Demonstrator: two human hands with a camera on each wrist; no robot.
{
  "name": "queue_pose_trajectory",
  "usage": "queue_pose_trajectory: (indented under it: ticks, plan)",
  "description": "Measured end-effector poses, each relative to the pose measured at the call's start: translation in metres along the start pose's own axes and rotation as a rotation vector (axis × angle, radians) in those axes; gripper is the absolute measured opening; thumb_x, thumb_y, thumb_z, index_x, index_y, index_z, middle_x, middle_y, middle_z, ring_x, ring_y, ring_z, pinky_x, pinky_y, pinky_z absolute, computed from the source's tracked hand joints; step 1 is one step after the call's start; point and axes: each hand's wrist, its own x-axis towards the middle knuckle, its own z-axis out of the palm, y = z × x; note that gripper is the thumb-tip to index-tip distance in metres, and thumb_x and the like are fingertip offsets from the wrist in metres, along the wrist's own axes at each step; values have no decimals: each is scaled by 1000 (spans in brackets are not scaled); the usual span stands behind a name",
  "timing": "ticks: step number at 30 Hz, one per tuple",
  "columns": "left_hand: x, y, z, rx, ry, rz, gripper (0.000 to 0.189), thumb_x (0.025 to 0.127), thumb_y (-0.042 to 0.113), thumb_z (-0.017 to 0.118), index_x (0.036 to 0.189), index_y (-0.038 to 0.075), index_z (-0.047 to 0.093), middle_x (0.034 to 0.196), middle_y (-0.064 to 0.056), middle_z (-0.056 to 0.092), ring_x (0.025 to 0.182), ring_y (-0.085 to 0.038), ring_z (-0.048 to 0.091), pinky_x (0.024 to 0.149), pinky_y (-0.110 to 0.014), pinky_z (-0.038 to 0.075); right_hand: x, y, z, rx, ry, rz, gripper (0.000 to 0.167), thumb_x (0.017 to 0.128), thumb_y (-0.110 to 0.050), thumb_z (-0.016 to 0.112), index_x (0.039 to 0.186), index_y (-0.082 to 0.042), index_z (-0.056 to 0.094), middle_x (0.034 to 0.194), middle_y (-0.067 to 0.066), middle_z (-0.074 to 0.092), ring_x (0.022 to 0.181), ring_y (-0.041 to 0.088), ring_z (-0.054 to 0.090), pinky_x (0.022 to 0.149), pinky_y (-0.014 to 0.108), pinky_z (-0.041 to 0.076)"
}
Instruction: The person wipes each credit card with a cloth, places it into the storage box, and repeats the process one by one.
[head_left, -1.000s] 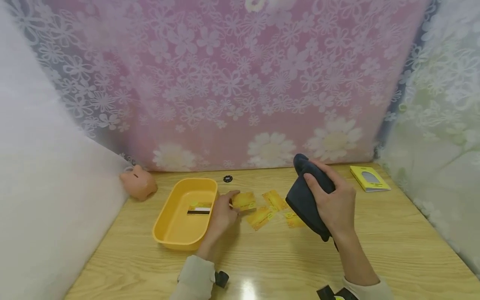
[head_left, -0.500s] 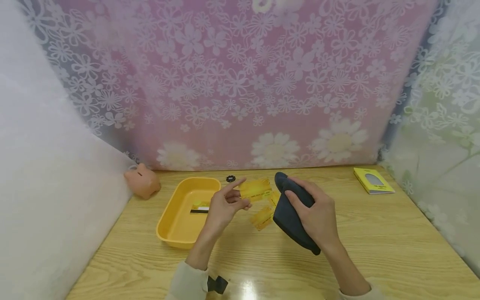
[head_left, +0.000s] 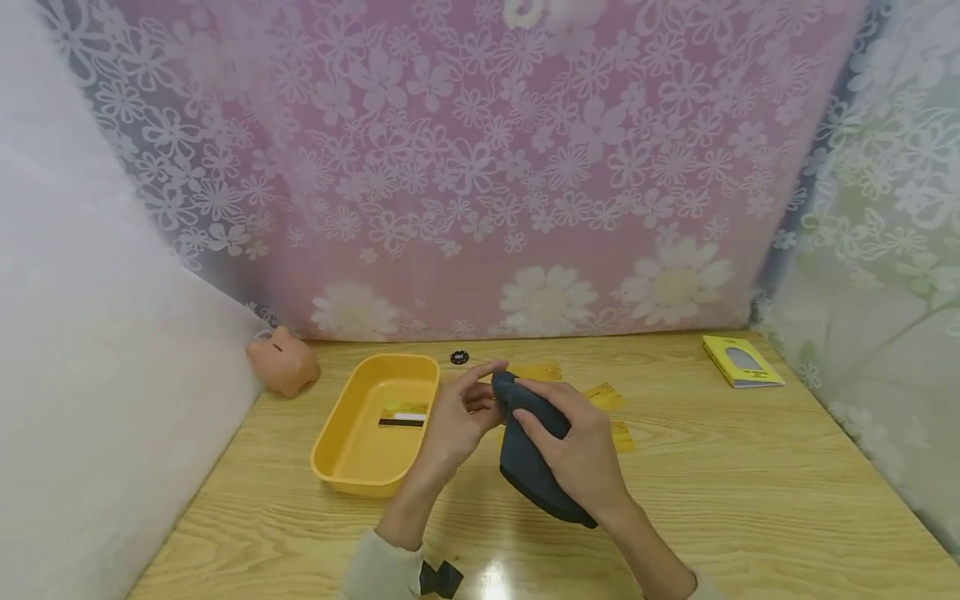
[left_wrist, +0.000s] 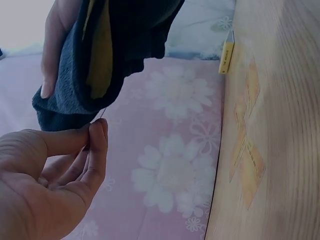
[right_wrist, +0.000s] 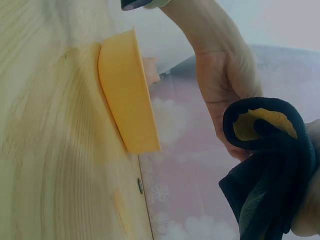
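Note:
My left hand (head_left: 459, 421) pinches a yellow card between thumb and fingertips; the card's thin edge (left_wrist: 103, 113) shows at the fingertips in the left wrist view. In the head view, part of the yellow card (head_left: 537, 371) appears behind the cloth's upper edge. My right hand (head_left: 577, 437) grips a folded dark navy cloth (head_left: 528, 454), brought right up to the left fingertips. Inside the cloth's fold a yellow patch (left_wrist: 101, 55) is visible from the left wrist, and again from the right wrist as a yellow surface (right_wrist: 267, 122). Most of the held card is hidden.
An orange-yellow tray (head_left: 341, 454) with a card (head_left: 402, 417) in it stands left of my hands. Several yellow cards (head_left: 605, 397) lie behind the cloth. Around them are a piggy bank (head_left: 283, 362), a black chip (head_left: 459, 357) and a yellow booklet (head_left: 742, 361).
My left hand has lifted a yellow card off the table beside the tray. My right hand has carried the cloth left and slightly down until it meets that card.

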Motion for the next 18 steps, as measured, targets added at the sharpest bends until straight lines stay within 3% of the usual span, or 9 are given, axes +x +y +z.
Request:
queue_pose_trajectory:
  ticks: [6, 12, 18]
  plan:
    - [-2, 2, 3, -30, -47, 3, 60, 99, -8, 62, 153, 18, 53, 130, -14, 69, 105, -26, 71, 89, -34, 62, 0, -3, 6, -16, 22, -14, 41, 90, -6, 82, 129, -15, 74, 120, 0, 73, 105, 19, 72, 81, 34, 64]
    - [-3, 2, 3, -22, -38, 2, 61, 98, -8, 62, 154, 17, 53, 126, -14, 71, 102, -26, 71, 85, -31, 61, -1, -2, 10, -57, 49, -24, 41, 88, -5, 83, 127, -13, 75, 119, 3, 73, 105, 22, 72, 81, 39, 64]
    - [-1, -2, 3, -34, -14, -15, 59, 98, -5, 65, 152, 18, 55, 120, -13, 72, 101, -26, 72, 91, -36, 61, -2, 1, 12, -77, 64, -21, 43, 87, -5, 84, 128, -12, 75, 121, 4, 73, 108, 23, 71, 83, 42, 64]
